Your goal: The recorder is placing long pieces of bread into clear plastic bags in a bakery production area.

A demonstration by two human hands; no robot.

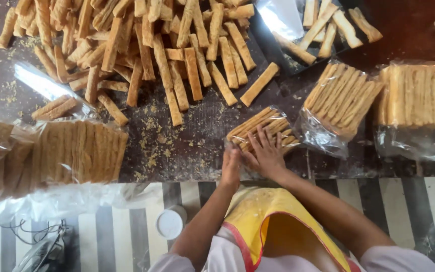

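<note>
A clear plastic bag of golden biscuit sticks lies near the front edge of the dark worktable. My right hand rests flat on the bag's near end with fingers spread. My left hand presses edge-on against the bag's open left end. A big loose heap of biscuit sticks covers the back of the table, apart from both hands.
Filled bags of sticks lie at the left, the right middle and far right. An open bag with a few sticks sits at the back. Crumbs dot the table. A white round lid and a small fan sit on the striped floor.
</note>
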